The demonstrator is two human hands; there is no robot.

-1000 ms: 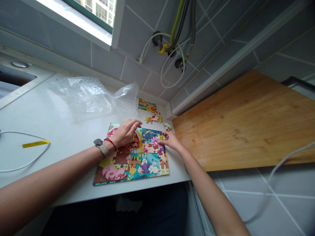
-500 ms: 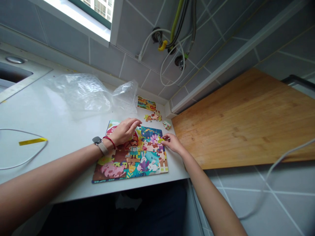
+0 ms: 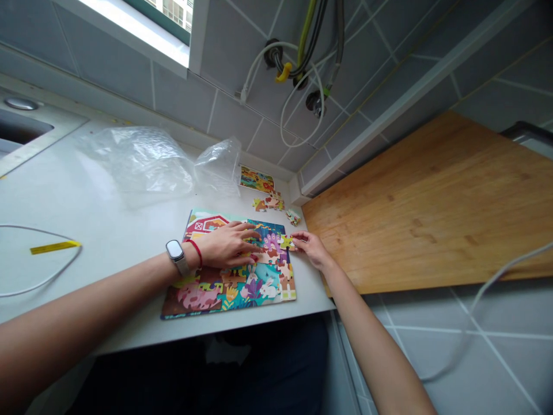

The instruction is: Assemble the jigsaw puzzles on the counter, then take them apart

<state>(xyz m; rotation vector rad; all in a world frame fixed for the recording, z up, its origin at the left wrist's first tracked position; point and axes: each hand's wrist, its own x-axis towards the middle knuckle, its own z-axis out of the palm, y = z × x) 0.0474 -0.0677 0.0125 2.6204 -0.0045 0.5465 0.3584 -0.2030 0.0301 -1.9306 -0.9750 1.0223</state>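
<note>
Jigsaw puzzle [image 3: 254,285] lying flat on a white counter [image 3: 112,230], near its front edge and left of a wooden board [image 3: 432,202]; left hand [image 3: 233,244] palm down across the middle of the puzzle, its fingers slightly spread and extended toward the right; a grey-banded watch [image 3: 174,249] and a red bracelet [image 3: 196,252] encircle the left wrist; right hand [image 3: 311,249] at the puzzle's right edge, thumb and fingertips pinching a yellow-green puzzle piece [image 3: 286,242]; the piece lies over the upper part of that edge, though whether it is fully seated cannot be told; a small cluster of loose pieces [image 3: 273,202] rests on the counter beyond the puzzle, with another loose bit [image 3: 293,217] nearer the wooden board; behind the cluster, a printed picture card [image 3: 257,180] lies beside a crumpled clear plastic bag [image 3: 147,164]; at far left, a white cable [image 3: 34,286] bearing a yellow tag [image 3: 52,247] curves over the counter; above, hoses [image 3: 340,46] hang against the grey tiled wall [image 3: 235,124].
</note>
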